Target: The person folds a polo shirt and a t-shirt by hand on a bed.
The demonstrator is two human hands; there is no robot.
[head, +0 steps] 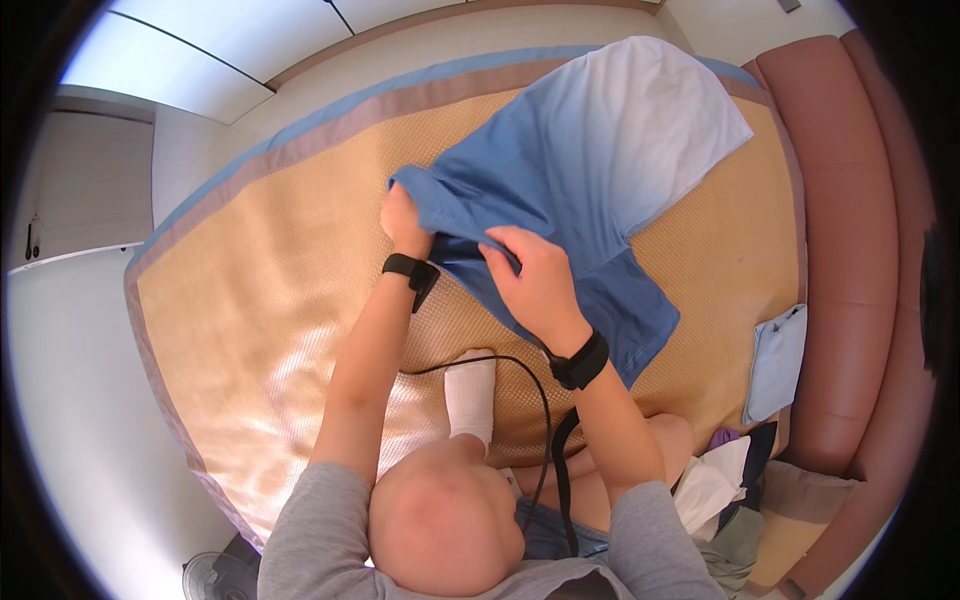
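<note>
A blue shirt fading to white (592, 157) lies spread on the woven mat, its blue end towards me and its white end at the far right. My left hand (405, 222) is partly inside the shirt's blue opening at its left corner, its fingers hidden by the cloth. To the right, my right hand (529, 270) pinches the near edge of that opening between thumb and fingers. One blue sleeve (630, 315) lies flat, right of my right hand. Both wrists wear black straps.
The woven mat (247, 247) covers the bed. A folded light-blue garment (776, 364) lies at the mat's right edge, beside a brown leather headboard (840, 225). Below it is a pile of clothes (712, 487). A black cable (525, 367) crosses near my white-socked foot (470, 397).
</note>
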